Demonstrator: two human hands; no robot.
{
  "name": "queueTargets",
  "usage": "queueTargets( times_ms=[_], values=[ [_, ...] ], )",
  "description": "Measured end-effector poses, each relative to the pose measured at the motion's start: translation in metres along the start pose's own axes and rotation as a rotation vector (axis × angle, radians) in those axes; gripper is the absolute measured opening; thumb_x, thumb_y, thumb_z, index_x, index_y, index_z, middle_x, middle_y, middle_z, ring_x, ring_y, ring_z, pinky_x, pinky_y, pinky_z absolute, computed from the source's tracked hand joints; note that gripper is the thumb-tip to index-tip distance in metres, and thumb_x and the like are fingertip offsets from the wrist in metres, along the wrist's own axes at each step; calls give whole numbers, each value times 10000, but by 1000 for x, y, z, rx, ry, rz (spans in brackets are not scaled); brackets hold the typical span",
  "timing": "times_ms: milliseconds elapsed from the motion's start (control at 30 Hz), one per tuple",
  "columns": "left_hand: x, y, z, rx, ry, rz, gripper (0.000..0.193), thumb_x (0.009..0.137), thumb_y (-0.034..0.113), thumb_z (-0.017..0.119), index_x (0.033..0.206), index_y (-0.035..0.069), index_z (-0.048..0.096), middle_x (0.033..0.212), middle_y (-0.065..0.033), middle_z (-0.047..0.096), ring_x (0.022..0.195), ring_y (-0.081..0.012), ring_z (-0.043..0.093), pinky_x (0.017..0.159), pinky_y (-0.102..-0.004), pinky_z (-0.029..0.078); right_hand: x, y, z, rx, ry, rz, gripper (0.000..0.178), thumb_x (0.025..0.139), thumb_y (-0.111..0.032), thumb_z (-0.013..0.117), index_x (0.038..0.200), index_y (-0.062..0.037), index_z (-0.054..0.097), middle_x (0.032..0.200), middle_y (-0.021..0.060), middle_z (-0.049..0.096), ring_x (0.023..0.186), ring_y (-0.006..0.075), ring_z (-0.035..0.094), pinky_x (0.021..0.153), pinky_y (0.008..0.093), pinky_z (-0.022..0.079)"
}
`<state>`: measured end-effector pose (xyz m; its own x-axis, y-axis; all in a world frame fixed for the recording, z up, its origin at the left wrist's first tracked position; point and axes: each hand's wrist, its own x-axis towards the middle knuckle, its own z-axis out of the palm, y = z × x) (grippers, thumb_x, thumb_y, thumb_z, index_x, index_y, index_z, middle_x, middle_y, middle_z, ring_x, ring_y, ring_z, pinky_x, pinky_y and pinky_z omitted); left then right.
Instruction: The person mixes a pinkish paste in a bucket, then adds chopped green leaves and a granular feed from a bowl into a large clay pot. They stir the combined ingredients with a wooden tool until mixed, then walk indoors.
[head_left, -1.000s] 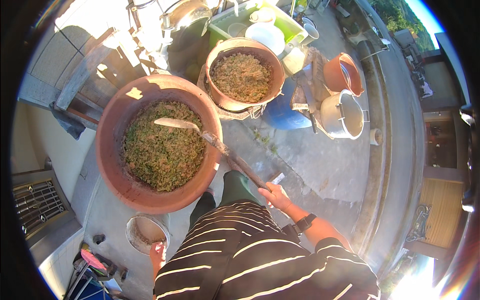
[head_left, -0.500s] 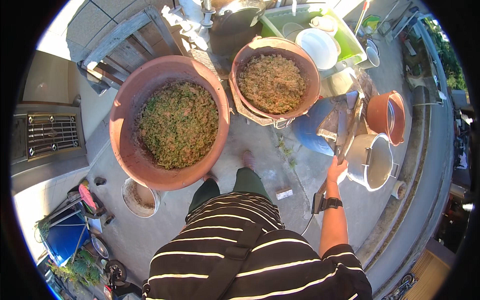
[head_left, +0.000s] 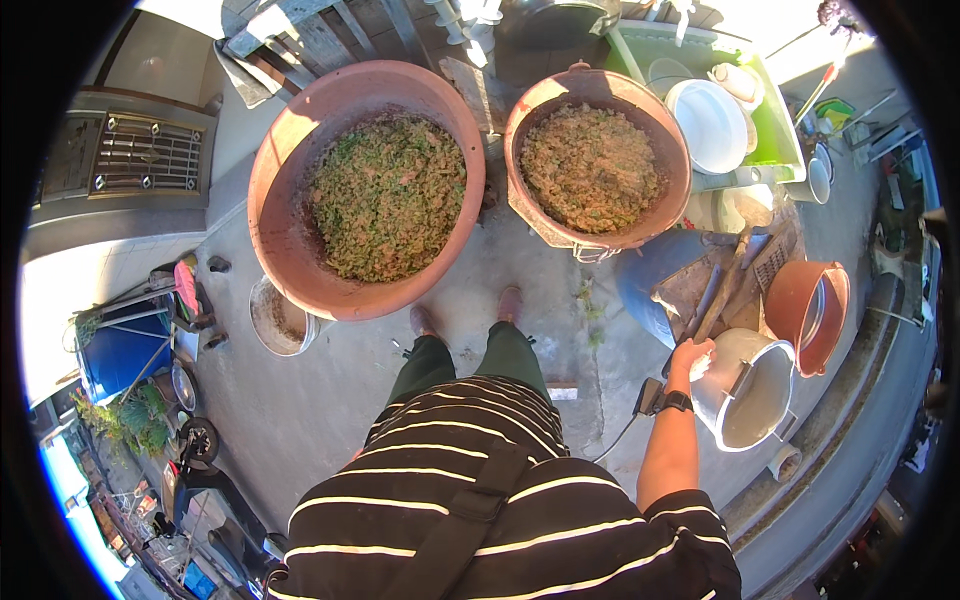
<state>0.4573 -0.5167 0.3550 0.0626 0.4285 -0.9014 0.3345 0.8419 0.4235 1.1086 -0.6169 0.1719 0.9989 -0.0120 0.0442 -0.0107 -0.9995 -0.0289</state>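
On the right, my right hand (head_left: 692, 360) is closed around the lower end of a long wooden-handled tool (head_left: 731, 273). The tool slants up and away over the cluttered board; its far end looks broad and pale, though its exact kind is unclear. Just right of the hand a metal pot (head_left: 705, 400) with side handles lies tilted, its mouth toward me. My left hand is out of view. Ahead of me, a large reddish-brown tub (head_left: 270, 225) holds a crumbly green-and-tan mix (head_left: 385, 200). Right of it, a smaller reddish-brown bucket (head_left: 678, 185) contains a browner mix (head_left: 588, 170).
A blue barrel (head_left: 640, 285) stands under the board (head_left: 680, 290). Another reddish-brown bucket (head_left: 838, 310) is beyond the pot. Behind are a green bin (head_left: 790, 145) with white basins (head_left: 710, 125) and a wooden chair (head_left: 290, 30). A pale bucket (head_left: 262, 320) sits left; a brick (head_left: 562, 391) lies ahead.
My view has shifted, so tubs and buckets appear farther right and the large tub higher. The wooden-handled tool has swung to slant more rightward, still in my right hand.
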Motion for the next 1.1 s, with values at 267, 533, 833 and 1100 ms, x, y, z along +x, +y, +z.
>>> queueTargets(
  times_ms=[267, 533, 833, 1100],
  values=[
    [-21, -27, -11, -33, -52, 142, 437, 976, 291, 575, 1308, 7, 558, 1198, -97, 635, 1104, -167, 575, 947, -303, 451, 21, 7, -1, 159, -234, 111, 479, 826, -304, 668, 1173, -7, 520, 1076, 215, 577, 1023, 362, 580, 828, 500, 473],
    [14, -111, -52, -157, 92, 56, 367, 935, 328, 633, 1202, 75, 637, 920, -27, 654, 864, -113, 602, 722, -274, 501, -74, -19, -48, 10, 110, -404, 599, 803, -250, 676, 1321, -30, 473, 1261, 207, 504, 1204, 372, 445, 1017, 496, 343],
    [42, -210, -135, -311, 136, 66, 334, 909, 265, 659, 1159, 45, 634, 971, -65, 668, 805, -142, 613, 685, -293, 497, -270, -85, -74, 330, -384, -987, 441, 784, -75, 683, 1196, 18, 555, 1171, 196, 547, 1026, 308, 555, 908, 395, 441],
    [75, -260, -275, -878, 409, 141, 430, 922, 324, 603, 1216, 13, 554, 1093, -140, 642, 879, -231, 659, 729, -352, 538, -496, -171, -93, 41, -1078, -1599, 307, 815, -122, 684, 1082, 9, 609, 912, 166, 655, 776, 272, 664, 734, 370, 521]
  ],
)
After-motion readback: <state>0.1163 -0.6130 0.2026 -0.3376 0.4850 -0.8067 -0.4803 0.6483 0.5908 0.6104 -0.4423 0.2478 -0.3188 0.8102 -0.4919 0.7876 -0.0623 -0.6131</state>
